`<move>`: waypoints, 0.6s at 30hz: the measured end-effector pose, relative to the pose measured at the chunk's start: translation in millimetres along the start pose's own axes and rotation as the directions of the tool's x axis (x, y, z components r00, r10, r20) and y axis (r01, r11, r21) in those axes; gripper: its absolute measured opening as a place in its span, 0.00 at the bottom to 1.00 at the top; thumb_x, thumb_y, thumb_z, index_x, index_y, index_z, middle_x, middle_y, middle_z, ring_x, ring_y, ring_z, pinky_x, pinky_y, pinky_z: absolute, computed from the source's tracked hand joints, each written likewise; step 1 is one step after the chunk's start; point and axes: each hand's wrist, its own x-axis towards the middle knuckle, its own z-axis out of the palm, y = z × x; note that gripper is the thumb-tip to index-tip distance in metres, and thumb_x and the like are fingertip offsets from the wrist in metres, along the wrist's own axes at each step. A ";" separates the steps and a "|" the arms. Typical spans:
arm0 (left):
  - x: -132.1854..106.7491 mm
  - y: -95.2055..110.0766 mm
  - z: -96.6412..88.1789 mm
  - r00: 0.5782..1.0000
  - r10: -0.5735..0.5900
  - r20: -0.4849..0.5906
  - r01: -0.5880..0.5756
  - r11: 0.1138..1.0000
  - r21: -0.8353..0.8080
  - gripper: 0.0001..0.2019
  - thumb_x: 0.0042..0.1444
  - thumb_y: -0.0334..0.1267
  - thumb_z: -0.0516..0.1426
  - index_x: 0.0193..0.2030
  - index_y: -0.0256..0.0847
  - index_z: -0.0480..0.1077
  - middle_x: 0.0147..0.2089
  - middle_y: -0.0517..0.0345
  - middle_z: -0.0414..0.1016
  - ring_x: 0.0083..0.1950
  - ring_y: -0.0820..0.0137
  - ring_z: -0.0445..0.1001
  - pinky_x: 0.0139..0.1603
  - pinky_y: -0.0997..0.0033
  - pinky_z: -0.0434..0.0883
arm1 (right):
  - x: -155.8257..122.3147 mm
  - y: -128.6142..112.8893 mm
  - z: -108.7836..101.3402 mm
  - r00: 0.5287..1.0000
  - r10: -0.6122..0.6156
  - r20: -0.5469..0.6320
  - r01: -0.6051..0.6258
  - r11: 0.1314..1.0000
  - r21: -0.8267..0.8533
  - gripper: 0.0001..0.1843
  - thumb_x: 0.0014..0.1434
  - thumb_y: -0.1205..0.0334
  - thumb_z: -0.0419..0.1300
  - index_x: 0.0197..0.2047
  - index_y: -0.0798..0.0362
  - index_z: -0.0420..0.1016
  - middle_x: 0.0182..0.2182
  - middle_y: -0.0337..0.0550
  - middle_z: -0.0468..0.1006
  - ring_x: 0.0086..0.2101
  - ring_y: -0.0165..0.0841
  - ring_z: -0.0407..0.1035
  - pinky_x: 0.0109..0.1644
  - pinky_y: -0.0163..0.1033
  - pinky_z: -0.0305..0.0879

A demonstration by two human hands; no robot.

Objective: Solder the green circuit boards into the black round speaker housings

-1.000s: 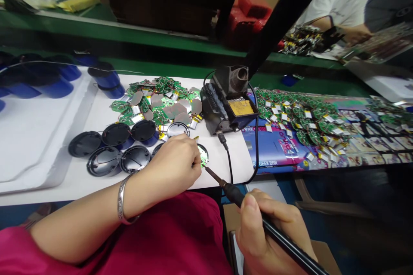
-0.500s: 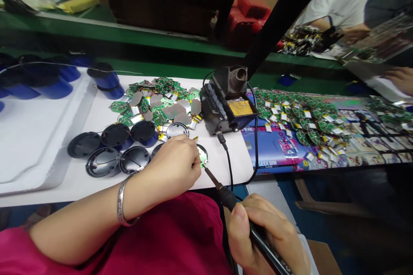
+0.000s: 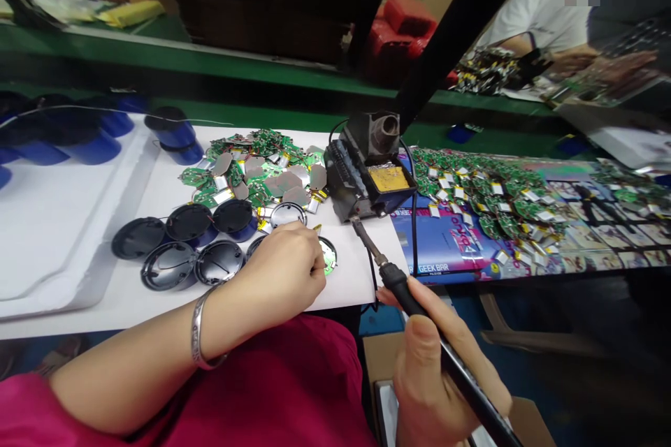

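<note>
My right hand (image 3: pixel 445 370) grips a soldering iron (image 3: pixel 401 286) by its black handle. The iron's tip points up and left, apart from the board, near the front of the soldering stand (image 3: pixel 361 167). Bent over a round case at the paper's front edge, my left hand (image 3: pixel 288 269) has its fingers curled; what they pinch is hidden behind the hand. A green circuit board (image 3: pixel 329 256) shows in part to the right of these fingers. Several black-topped round cups (image 3: pixel 220 262) stand to the left, and a silver-rimmed one (image 3: pixel 288 214) is just beyond the hand.
A pile of circuit boards (image 3: pixel 272 174) lies behind the cups. More boards with small batteries (image 3: pixel 493 199) cover the right side. A yellow sponge (image 3: pixel 388 179) sits in the stand. At left, a white foam tray (image 3: pixel 63 223) carries blue cups (image 3: pixel 89 143). Co-workers sit across the bench.
The soldering iron's tip has left the circuit board and moved up and right, towards the stand. My right hand shifted right with it. My left hand stays in place.
</note>
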 end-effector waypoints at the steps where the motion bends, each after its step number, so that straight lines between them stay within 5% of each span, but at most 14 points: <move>1: 0.1 0.4 -0.2 1.000 -0.005 0.001 0.005 1.000 -0.001 0.08 0.48 0.25 0.56 0.23 0.38 0.74 0.31 0.53 0.76 0.40 0.62 0.72 0.42 0.64 0.69 | 0.0 1.0 1.4 1.000 0.018 0.000 -0.018 1.000 -0.011 0.15 0.61 0.68 0.63 0.52 0.54 0.77 0.38 0.43 0.83 0.33 0.36 0.79 0.37 0.40 0.77; 6: 0.7 3.9 -2.0 0.999 -0.045 -0.002 0.045 0.999 -0.007 0.09 0.50 0.25 0.56 0.24 0.38 0.73 0.32 0.52 0.77 0.41 0.62 0.72 0.43 0.65 0.69 | -0.9 3.4 10.3 0.999 0.043 0.029 -0.043 0.999 -0.006 0.19 0.58 0.70 0.67 0.53 0.50 0.77 0.40 0.40 0.83 0.33 0.33 0.80 0.38 0.37 0.78; 18: -1.0 1.8 -4.1 1.000 -0.021 -0.001 0.021 1.000 -0.014 0.09 0.49 0.25 0.56 0.23 0.39 0.74 0.32 0.54 0.77 0.39 0.64 0.72 0.41 0.67 0.68 | 0.6 8.7 20.3 0.967 -0.158 0.199 0.127 0.978 0.163 0.24 0.58 0.78 0.62 0.57 0.54 0.72 0.42 0.45 0.83 0.38 0.33 0.79 0.42 0.38 0.78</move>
